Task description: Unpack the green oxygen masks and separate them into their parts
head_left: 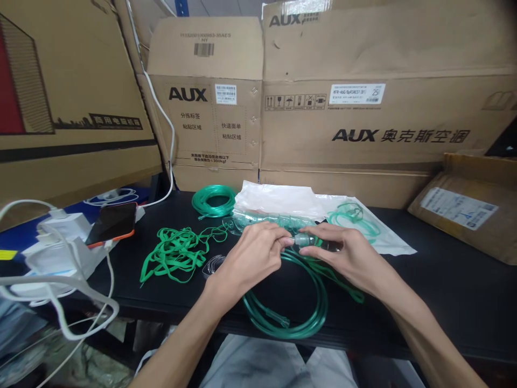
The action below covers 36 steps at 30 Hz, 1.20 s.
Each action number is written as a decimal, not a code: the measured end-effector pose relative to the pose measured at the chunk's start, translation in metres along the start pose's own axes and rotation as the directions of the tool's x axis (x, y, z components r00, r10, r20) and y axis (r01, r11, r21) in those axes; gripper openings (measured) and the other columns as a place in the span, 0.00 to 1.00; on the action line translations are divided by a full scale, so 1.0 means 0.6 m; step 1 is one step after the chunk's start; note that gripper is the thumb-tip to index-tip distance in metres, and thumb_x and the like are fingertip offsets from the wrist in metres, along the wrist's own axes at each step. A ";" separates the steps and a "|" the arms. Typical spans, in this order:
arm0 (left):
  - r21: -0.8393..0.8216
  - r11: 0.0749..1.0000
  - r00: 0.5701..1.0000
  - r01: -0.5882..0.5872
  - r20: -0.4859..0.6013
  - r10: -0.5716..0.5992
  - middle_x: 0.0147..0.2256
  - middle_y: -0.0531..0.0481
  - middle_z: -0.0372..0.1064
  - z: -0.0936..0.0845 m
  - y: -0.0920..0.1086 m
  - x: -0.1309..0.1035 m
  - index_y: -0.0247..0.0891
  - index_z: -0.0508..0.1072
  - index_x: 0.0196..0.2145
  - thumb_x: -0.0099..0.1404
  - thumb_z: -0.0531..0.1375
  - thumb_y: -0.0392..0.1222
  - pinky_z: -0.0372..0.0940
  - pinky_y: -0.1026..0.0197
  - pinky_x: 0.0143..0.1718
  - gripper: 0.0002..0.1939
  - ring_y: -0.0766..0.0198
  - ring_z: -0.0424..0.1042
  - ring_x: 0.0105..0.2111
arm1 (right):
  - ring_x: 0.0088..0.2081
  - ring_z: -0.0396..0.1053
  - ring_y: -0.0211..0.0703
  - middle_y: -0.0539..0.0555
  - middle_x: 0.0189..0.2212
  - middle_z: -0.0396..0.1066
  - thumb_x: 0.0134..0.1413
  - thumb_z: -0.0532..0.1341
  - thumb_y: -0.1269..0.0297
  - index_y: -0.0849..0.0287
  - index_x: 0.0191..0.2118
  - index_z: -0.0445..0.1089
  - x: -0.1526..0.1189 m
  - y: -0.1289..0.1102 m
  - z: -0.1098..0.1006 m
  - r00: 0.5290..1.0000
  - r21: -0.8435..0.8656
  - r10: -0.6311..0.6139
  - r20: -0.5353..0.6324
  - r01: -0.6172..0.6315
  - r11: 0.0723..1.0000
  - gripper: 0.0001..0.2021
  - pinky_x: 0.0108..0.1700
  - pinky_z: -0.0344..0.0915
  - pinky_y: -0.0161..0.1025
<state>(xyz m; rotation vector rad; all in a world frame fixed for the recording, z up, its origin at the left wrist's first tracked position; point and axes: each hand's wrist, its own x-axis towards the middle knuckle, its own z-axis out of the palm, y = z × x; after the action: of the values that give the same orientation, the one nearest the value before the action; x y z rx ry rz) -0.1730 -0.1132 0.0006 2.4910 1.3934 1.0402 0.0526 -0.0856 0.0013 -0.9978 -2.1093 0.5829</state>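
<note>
My left hand (260,245) is closed in a pinch at the narrow end of a pale green, see-through connector (302,240); what lies between its fingertips is hidden. From the other side, my right hand (347,245) grips the connector and a clear plastic mask-like part behind it, mostly covered by the fingers. Below both hands lies a coil of green tubing (323,302), one socket end showing inside the loop. A green elastic strap (355,293) trails out under my right hand. Clear plastic masks (262,217) lie in a row just behind my hands.
Tangled green elastic cord (173,253) and a thin clear-looking coil (213,265) lie left of my hands. Behind are another green tubing coil (213,200) and white packaging (278,199). A phone (113,223), chargers and white cables crowd the left; cardboard boxes (343,108) wall the back.
</note>
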 end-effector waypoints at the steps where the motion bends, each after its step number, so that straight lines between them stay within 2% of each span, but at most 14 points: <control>1: -0.022 1.000 1.000 0.021 0.006 -0.021 0.42 0.51 0.81 -0.001 0.000 0.000 0.40 0.81 0.41 0.73 0.56 0.30 0.64 0.58 0.50 0.14 0.58 0.77 0.44 | 0.53 0.76 0.58 0.57 0.50 0.81 0.60 0.71 0.51 0.55 0.53 0.82 0.000 0.002 0.001 0.999 -0.013 -0.030 -0.015 0.029 0.999 0.19 0.57 0.68 0.48; 4: -0.095 0.991 0.996 0.092 0.024 -0.090 0.44 0.52 0.82 -0.009 0.000 0.001 0.42 0.82 0.43 0.76 0.57 0.37 0.63 0.58 0.52 0.12 0.57 0.77 0.47 | 0.51 0.76 0.55 0.55 0.50 0.80 0.61 0.71 0.54 0.52 0.54 0.81 0.001 0.009 0.000 0.994 -0.044 -0.103 -0.039 0.101 0.994 0.18 0.55 0.69 0.47; 7: -0.173 0.974 0.986 0.145 0.112 -0.127 0.40 0.54 0.82 -0.020 0.003 0.003 0.42 0.83 0.44 0.77 0.58 0.46 0.64 0.59 0.48 0.13 0.58 0.78 0.43 | 0.53 0.75 0.55 0.54 0.52 0.79 0.60 0.72 0.55 0.51 0.55 0.80 0.000 0.016 -0.007 0.989 -0.065 -0.142 -0.039 0.139 0.988 0.18 0.56 0.67 0.46; 10: -0.225 0.960 0.976 0.168 0.175 -0.130 0.37 0.54 0.82 -0.028 0.002 0.004 0.43 0.84 0.44 0.77 0.57 0.49 0.64 0.61 0.44 0.15 0.59 0.79 0.41 | 0.54 0.75 0.54 0.53 0.53 0.78 0.61 0.72 0.57 0.49 0.55 0.80 -0.001 0.016 -0.014 0.988 -0.082 -0.154 -0.031 0.152 0.985 0.18 0.57 0.66 0.45; 12: -0.229 0.960 0.979 0.159 0.162 -0.123 0.36 0.54 0.82 -0.029 0.000 0.004 0.43 0.84 0.43 0.77 0.57 0.49 0.64 0.61 0.44 0.15 0.59 0.79 0.40 | 0.53 0.75 0.53 0.52 0.52 0.78 0.61 0.72 0.56 0.49 0.54 0.80 -0.001 0.014 -0.015 0.988 -0.089 -0.152 -0.031 0.149 0.985 0.16 0.57 0.65 0.44; 15: -0.218 0.970 0.993 0.111 0.070 -0.098 0.37 0.54 0.82 -0.023 -0.003 0.005 0.42 0.83 0.43 0.77 0.58 0.44 0.64 0.61 0.44 0.13 0.59 0.78 0.40 | 0.51 0.75 0.53 0.53 0.50 0.79 0.62 0.70 0.53 0.51 0.52 0.80 0.000 0.006 -0.010 0.990 -0.087 -0.133 -0.039 0.129 0.988 0.16 0.55 0.65 0.44; 18: -0.208 0.977 0.999 0.044 -0.020 -0.049 0.40 0.53 0.82 -0.015 -0.003 0.006 0.41 0.83 0.42 0.76 0.58 0.37 0.64 0.61 0.45 0.11 0.60 0.78 0.41 | 0.47 0.74 0.53 0.54 0.45 0.79 0.64 0.68 0.49 0.54 0.50 0.80 0.000 -0.005 -0.005 0.996 -0.076 -0.077 -0.039 0.074 0.994 0.17 0.51 0.64 0.45; 22: -0.151 0.988 0.998 -0.009 -0.065 0.000 0.38 0.53 0.81 -0.006 0.000 0.007 0.39 0.82 0.41 0.75 0.59 0.33 0.64 0.62 0.45 0.11 0.61 0.77 0.40 | 0.39 0.71 0.49 0.53 0.39 0.77 0.66 0.65 0.46 0.55 0.44 0.80 -0.004 -0.017 -0.008 0.999 -0.028 0.029 -0.017 -0.030 0.999 0.17 0.41 0.63 0.42; 25: -0.111 0.993 0.996 -0.030 -0.088 0.020 0.38 0.53 0.80 -0.001 0.002 0.007 0.39 0.83 0.42 0.74 0.59 0.31 0.64 0.62 0.45 0.11 0.62 0.76 0.40 | 0.27 0.59 0.40 0.47 0.27 0.67 0.66 0.64 0.45 0.55 0.38 0.78 -0.006 -0.018 -0.011 0.993 0.031 0.109 0.047 -0.111 0.993 0.18 0.28 0.53 0.38; 28: -0.067 0.997 0.995 -0.048 -0.087 0.042 0.38 0.52 0.79 0.003 0.003 0.007 0.38 0.83 0.43 0.75 0.59 0.31 0.65 0.61 0.45 0.12 0.61 0.76 0.41 | 0.24 0.50 0.37 0.45 0.22 0.57 0.66 0.62 0.41 0.56 0.36 0.76 -0.006 -0.013 -0.009 0.980 0.104 0.171 0.102 -0.182 0.978 0.21 0.26 0.45 0.38; 32: 0.006 0.998 0.994 -0.060 -0.090 0.060 0.39 0.51 0.79 0.007 0.002 0.007 0.37 0.83 0.44 0.74 0.59 0.30 0.65 0.60 0.46 0.12 0.59 0.76 0.42 | 0.26 0.53 0.37 0.44 0.23 0.53 0.64 0.60 0.36 0.57 0.32 0.73 -0.002 -0.005 0.002 0.964 0.238 0.224 0.141 -0.253 0.938 0.27 0.28 0.54 0.37; 34: 0.048 0.996 0.992 -0.069 -0.098 0.074 0.40 0.50 0.79 0.008 0.001 0.006 0.37 0.82 0.46 0.74 0.59 0.30 0.66 0.59 0.47 0.12 0.58 0.76 0.43 | 0.27 0.56 0.38 0.45 0.25 0.55 0.63 0.59 0.33 0.58 0.31 0.73 0.000 -0.004 0.008 0.955 0.296 0.251 0.158 -0.289 0.910 0.29 0.31 0.59 0.37; 36: 0.091 0.993 0.993 -0.071 -0.084 0.079 0.40 0.49 0.79 0.008 0.001 0.006 0.37 0.82 0.47 0.75 0.58 0.31 0.66 0.57 0.49 0.12 0.57 0.76 0.43 | 0.27 0.57 0.38 0.46 0.25 0.57 0.62 0.58 0.31 0.58 0.31 0.74 0.000 -0.006 0.013 0.945 0.324 0.275 0.179 -0.320 0.890 0.31 0.31 0.61 0.38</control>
<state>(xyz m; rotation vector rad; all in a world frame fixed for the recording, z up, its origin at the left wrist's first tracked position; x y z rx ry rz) -0.1684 -0.1095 -0.0012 2.6086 1.4078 1.1399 0.0449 -0.0883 -0.0011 -1.1054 -1.8756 1.1616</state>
